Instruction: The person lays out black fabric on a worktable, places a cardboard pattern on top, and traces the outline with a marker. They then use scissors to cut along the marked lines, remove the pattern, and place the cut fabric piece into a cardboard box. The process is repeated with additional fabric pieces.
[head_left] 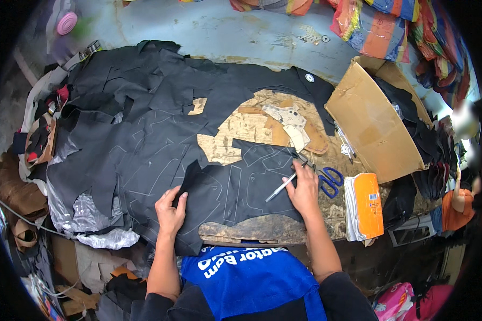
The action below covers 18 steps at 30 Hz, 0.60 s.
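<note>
Centrally, the black sheet (256, 207) lies on the worn wooden board (251, 229) in front of the person, marked with pale outlines (232, 193); its left part is lifted into an upright flap (189, 175). Principal risk, in my judgement: a pull on that flap could drag the sheet askew or crease it, as little appears to weigh it down beyond the right hand. Secondary risk: the pen (278, 190), slanting low over the outlines, could leave a stray mark if the hand dips. The scissors (331, 182), just beside the right hand, could be knocked.

Pose: hands well apart. Left hand (170, 211) pinches the flap between thumb and fingers, forearm rising from below. Right hand (304, 187), back upward, grips the pen near the sheet's right edge; which pen end is the tip, I cannot tell.
</note>
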Each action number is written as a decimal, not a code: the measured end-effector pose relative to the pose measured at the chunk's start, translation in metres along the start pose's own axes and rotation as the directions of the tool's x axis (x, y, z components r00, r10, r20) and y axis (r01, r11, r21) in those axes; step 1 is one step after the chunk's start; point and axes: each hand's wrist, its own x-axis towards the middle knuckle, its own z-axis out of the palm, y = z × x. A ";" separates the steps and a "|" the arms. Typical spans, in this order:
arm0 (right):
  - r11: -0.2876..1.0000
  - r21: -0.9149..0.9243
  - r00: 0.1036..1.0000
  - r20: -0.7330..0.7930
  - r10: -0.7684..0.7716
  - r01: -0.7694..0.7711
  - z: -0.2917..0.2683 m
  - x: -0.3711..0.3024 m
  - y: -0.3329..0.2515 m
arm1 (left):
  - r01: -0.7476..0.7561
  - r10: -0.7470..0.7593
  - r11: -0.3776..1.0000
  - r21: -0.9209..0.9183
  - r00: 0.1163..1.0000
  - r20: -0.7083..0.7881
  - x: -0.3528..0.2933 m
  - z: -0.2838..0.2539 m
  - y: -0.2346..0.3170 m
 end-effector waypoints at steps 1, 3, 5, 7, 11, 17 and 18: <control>0.999 0.037 1.000 -0.002 0.001 -0.001 0.000 0.002 0.001 | -0.032 0.033 0.999 -0.039 0.999 0.013 -0.001 -0.001 0.001; 0.995 0.095 0.999 0.023 0.035 -0.038 0.001 0.006 0.001 | -0.089 0.092 0.989 -0.119 0.996 0.014 -0.002 -0.006 0.004; 0.986 0.156 0.998 -0.015 0.064 -0.061 0.003 0.010 -0.002 | -0.193 0.194 0.977 -0.088 0.981 0.010 -0.008 -0.012 0.010; 0.960 0.213 0.983 0.062 0.173 -0.182 0.003 0.014 -0.003 | -0.265 0.269 0.962 -0.068 0.962 0.054 -0.013 -0.022 0.018; 0.932 0.348 0.995 0.020 0.098 -0.099 -0.005 0.009 0.003 | -0.213 0.215 0.977 -0.032 0.948 0.235 -0.034 -0.042 0.036; 0.846 0.533 1.000 -0.002 0.025 -0.020 -0.020 -0.004 0.014 | 0.133 -0.130 0.991 0.015 0.930 0.344 -0.042 -0.059 0.046; 0.791 0.606 0.996 0.026 0.082 -0.080 -0.026 -0.005 0.016 | 0.048 -0.038 0.999 -0.022 0.948 0.315 -0.039 -0.061 0.047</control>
